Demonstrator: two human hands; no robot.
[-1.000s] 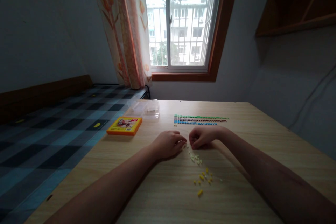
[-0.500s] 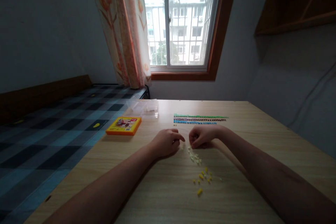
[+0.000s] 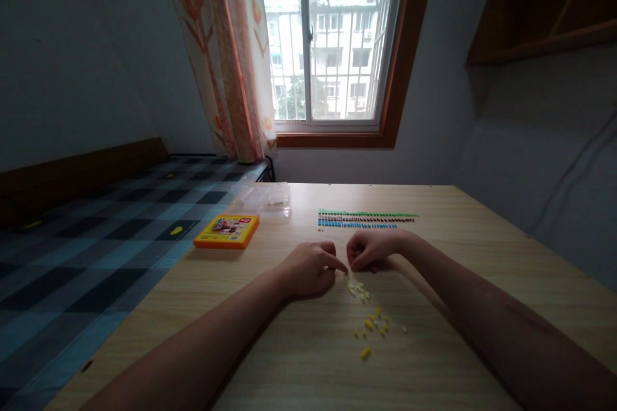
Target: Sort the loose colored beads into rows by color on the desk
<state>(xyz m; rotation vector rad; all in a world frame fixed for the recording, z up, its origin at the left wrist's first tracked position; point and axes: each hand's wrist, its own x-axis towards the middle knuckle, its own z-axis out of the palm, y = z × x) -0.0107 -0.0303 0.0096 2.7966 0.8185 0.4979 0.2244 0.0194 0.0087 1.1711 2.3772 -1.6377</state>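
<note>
My left hand (image 3: 310, 266) rests on the wooden table (image 3: 299, 359) with its fingers curled and the fingertips pinched together at the far end of a small heap of pale beads (image 3: 358, 289). My right hand (image 3: 369, 250) sits just to the right, also curled, fingertips pinched close to the left hand's. What either pinch holds is too small to make out. Several yellow beads (image 3: 373, 327) lie scattered nearer to me. Beyond the hands lie straight rows of green, red and blue beads (image 3: 364, 219).
An orange-yellow box (image 3: 226, 232) lies on the table's left side, with a clear plastic container (image 3: 267, 199) behind it. A bed with a checked blue cover (image 3: 96, 237) adjoins the table's left edge. A window and curtain stand behind.
My left hand's fingertips have moved slightly right toward the right hand and the pale beads. The right hand has hardly shifted.
</note>
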